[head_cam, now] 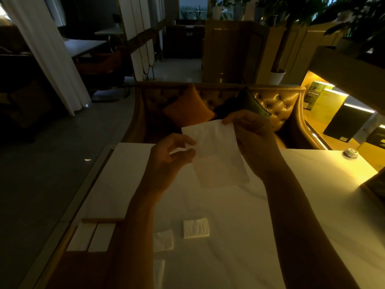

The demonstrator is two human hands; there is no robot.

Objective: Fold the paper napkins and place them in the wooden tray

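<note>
A white paper napkin hangs in the air above the white table, half unfolded into a long strip. My right hand pinches its top right corner. My left hand pinches its left edge between thumb and fingers. The wooden tray lies at the table's near left with two folded white napkins side by side in it; my left forearm covers its right part. Two small square napkins lie on the table below my arms, and a third shows partly beside my left forearm.
A tufted leather sofa with an orange cushion stands beyond the table's far edge. A small white round object sits at the table's far right. A lit shelf with menus is at the right. Grey floor lies left of the table.
</note>
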